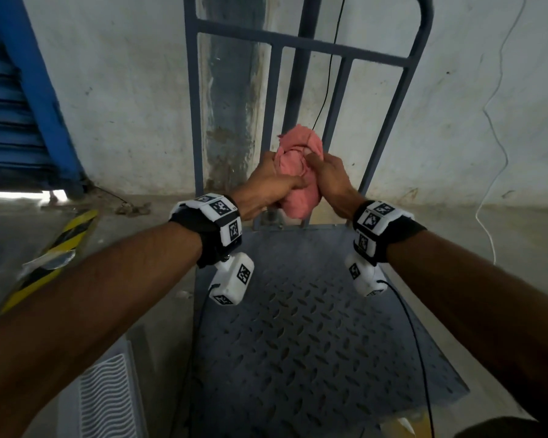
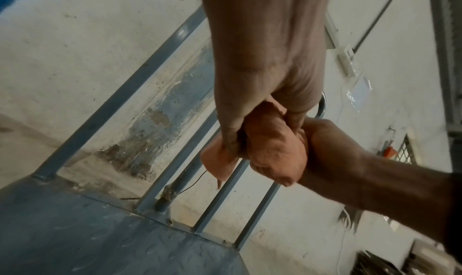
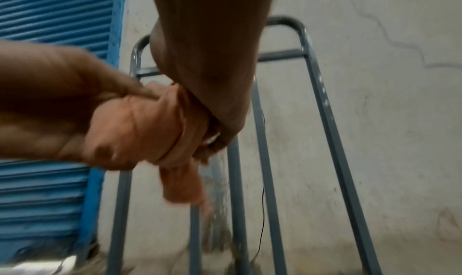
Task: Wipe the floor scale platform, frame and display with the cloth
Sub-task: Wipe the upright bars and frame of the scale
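Observation:
A bunched pink cloth (image 1: 299,175) is held in the air between both hands, just in front of the scale's upright grey frame (image 1: 301,42). My left hand (image 1: 276,181) grips the cloth's left side and my right hand (image 1: 325,172) grips its right side. In the left wrist view the left hand (image 2: 260,109) pinches the cloth (image 2: 272,147) beside the right hand (image 2: 332,151). In the right wrist view the cloth (image 3: 150,133) is wrapped under the right hand (image 3: 215,109). The grey chequer-plate platform (image 1: 304,336) lies below both wrists. No display is in view.
A white wall stands close behind the frame. A blue roller shutter (image 1: 10,121) is at the left. A yellow-black striped strip (image 1: 54,248) lies on the floor left of the platform. A black cable (image 1: 328,74) and a white wire (image 1: 497,137) hang down the wall.

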